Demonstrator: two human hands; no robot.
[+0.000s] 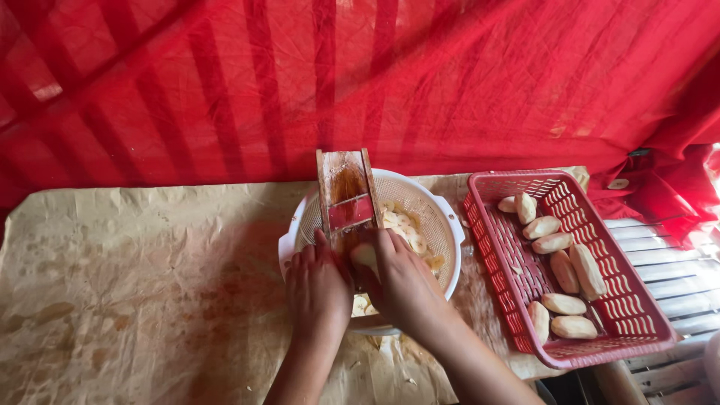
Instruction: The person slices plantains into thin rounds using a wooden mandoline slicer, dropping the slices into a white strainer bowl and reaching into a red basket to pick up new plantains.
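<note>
While both hands work at the centre of the view, a wooden slicer board (346, 196) leans into a white colander (442, 225), its upper end pointing to twelve o'clock. The left hand (319, 289) is clenched around the board's lower end, steadying it. The right hand (401, 281) grasps a pale peeled fruit piece (365, 256), pressing it flat against the board just below the blade slot. Thin pale slices (405, 229) lie in the colander at about one o'clock from the hands.

To do this well, I judge the board should stay firmly braced, the strokes run straight along it, and the fingertips ride high on the piece, clear of the blade.

Both forearms come up from six o'clock, wrists nearly touching, knuckles upward, fingers curled down.

At three o'clock, just beside the colander, a red plastic basket (517, 285) holds more peeled pieces (564, 304). Stained brown paper (135, 277) covers the table; red cloth (225, 82) hangs behind.
</note>
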